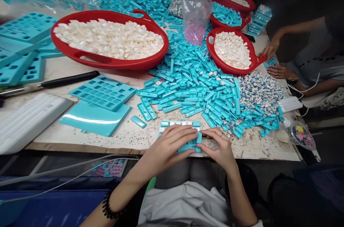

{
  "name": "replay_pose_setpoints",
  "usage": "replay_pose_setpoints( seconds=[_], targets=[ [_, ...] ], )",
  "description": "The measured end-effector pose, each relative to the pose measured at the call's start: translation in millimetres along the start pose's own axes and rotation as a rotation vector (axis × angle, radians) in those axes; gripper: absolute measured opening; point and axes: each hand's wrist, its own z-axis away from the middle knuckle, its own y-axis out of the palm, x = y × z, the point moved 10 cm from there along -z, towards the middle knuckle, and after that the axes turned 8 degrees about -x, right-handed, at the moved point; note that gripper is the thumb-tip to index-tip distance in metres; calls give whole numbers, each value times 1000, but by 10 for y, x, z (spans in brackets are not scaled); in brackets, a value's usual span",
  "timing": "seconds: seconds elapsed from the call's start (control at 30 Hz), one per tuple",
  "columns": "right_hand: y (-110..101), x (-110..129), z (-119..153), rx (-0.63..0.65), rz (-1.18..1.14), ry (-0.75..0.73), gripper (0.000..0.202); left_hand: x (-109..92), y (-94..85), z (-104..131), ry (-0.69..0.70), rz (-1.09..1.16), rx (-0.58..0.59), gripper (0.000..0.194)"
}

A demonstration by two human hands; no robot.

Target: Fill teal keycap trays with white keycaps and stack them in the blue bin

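On the near table edge lies a small blue panel [165,124] set with white and blue keycaps, much of it hidden by my hands. My left hand [172,141] reaches across it from the left, fingers over its top and thumb along its near side, gripping it. At the panel's right edge, my right hand [219,146] has thumb and fingers closed on it. Just beyond is a heap of long blue keycaps [185,94]. One loose blue keycap [138,121] lies left of the panel.
Red baskets [107,63] [228,68] hold white keycaps. Left are blue grid sheets [103,92], a black-handled brush [71,79] and a white keyboard-like slab [34,121]. Small white-and-blue parts [260,91] lie right, near a co-worker's hands [281,72] and a round clear tub [302,135].
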Motion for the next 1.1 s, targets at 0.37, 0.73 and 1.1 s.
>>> replay_pose_setpoints(
  seconds=[0.37, 0.73, 1.1],
  targets=[
    [40, 11, 3, 38, 6, -25, 33, -42, 199, 226, 204, -264, 74, 47],
    [47, -1, 11, 42, 6, -34, 32, -69, 300, 255, 269, -301, 118, 49],
    [-26, 0, -16, -14, -10, -22, 36, -40, 211, 250, 216, -277, 21, 76]
  ],
)
